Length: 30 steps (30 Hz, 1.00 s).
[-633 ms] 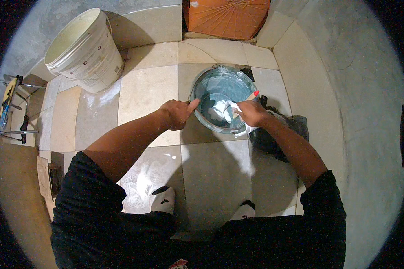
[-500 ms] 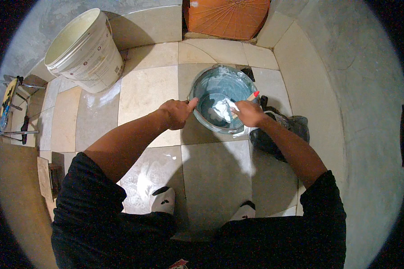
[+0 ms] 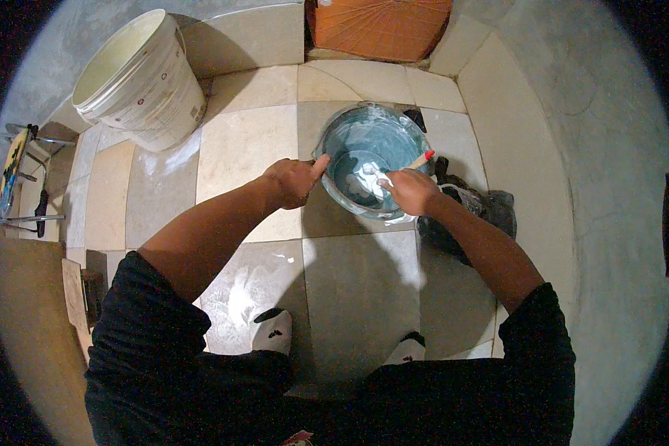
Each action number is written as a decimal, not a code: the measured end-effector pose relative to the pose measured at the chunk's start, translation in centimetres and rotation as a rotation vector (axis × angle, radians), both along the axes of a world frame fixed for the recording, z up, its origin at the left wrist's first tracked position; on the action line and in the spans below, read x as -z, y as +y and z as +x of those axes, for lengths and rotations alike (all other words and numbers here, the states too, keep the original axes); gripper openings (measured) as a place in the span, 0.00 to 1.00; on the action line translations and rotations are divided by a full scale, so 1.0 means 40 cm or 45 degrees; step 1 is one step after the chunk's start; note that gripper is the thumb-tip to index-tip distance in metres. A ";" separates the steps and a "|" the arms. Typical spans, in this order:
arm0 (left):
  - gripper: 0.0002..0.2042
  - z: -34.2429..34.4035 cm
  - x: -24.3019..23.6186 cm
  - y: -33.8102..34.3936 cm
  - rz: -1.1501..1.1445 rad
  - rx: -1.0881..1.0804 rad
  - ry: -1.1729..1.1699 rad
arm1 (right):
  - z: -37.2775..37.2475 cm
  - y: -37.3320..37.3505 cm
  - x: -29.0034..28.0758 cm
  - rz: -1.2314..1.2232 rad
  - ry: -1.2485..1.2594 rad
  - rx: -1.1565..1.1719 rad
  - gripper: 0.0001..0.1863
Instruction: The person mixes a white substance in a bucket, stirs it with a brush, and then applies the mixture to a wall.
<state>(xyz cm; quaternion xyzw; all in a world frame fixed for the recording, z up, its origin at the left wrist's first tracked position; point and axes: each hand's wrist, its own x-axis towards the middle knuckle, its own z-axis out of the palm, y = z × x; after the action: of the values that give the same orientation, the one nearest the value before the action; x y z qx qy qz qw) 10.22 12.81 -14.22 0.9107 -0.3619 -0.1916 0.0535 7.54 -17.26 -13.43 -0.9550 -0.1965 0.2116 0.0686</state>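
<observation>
A blue-grey bucket (image 3: 383, 126), smeared with white round its wall, stands on the tiles in front of me. White paste (image 3: 367, 178) lies on its bottom. My left hand (image 3: 296, 181) is closed on the bucket's left rim, thumb over the edge. Over the right side of the bucket, my right hand (image 3: 411, 192) is closed round a wooden-handled tool (image 3: 422, 160) with a red butt end. The tool's working end is down by the paste, and I cannot make out its shape. A crumpled black plastic bag (image 3: 493, 215) sits beside the bucket, partly behind my right forearm.
A large white bucket (image 3: 145, 97) stands at the far left near the wall. An orange panel (image 3: 379, 28) is at the back. Metal-legged furniture (image 3: 24, 178) is at the left edge, and a grey wall (image 3: 609, 186) rises on the right. My feet (image 3: 273, 331) are close below.
My right hand has shifted slightly with the tool over the paste. My left hand keeps its hold on the rim. The whole view has moved a little.
</observation>
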 end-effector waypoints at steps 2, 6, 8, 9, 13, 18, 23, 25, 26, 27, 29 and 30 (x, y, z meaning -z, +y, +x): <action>0.32 0.001 -0.001 -0.001 0.008 0.023 -0.016 | 0.001 -0.005 0.006 0.015 -0.020 -0.029 0.25; 0.32 -0.001 -0.019 -0.013 0.098 -0.007 0.016 | 0.000 -0.010 0.025 0.117 -0.106 0.019 0.24; 0.32 -0.002 -0.024 -0.012 0.106 -0.019 0.038 | 0.008 -0.007 0.029 0.147 -0.071 0.066 0.23; 0.32 -0.002 -0.025 -0.010 0.091 -0.014 0.034 | 0.015 -0.010 0.039 0.165 -0.074 0.064 0.23; 0.32 -0.002 -0.019 -0.006 0.047 0.003 0.017 | 0.051 -0.021 0.098 0.265 -0.068 0.059 0.21; 0.32 -0.001 -0.014 -0.009 0.062 -0.003 0.008 | 0.075 -0.018 0.151 0.360 -0.085 -0.074 0.18; 0.33 0.003 -0.015 -0.002 0.040 -0.003 0.020 | 0.095 -0.006 0.186 0.355 -0.059 -0.089 0.18; 0.32 0.003 -0.021 -0.011 0.029 -0.032 0.063 | 0.103 -0.005 0.196 0.335 -0.052 -0.127 0.19; 0.32 0.003 -0.021 -0.010 0.024 -0.048 0.084 | 0.105 0.000 0.199 0.326 -0.047 -0.148 0.19; 0.32 0.002 -0.019 -0.005 -0.002 -0.029 0.060 | 0.107 0.006 0.202 0.317 -0.051 -0.128 0.19; 0.32 -0.002 -0.018 0.005 -0.058 0.010 0.011 | 0.110 0.016 0.210 0.296 -0.058 -0.088 0.19; 0.32 -0.002 -0.019 0.005 -0.045 0.001 0.024 | 0.113 0.019 0.212 0.292 -0.030 -0.080 0.19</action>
<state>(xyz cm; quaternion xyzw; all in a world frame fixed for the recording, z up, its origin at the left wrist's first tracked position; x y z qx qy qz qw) 10.13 13.02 -13.47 0.9076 -0.3652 -0.1938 0.0729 12.05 -16.51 -21.92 -0.9366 -0.2501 0.1785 0.1682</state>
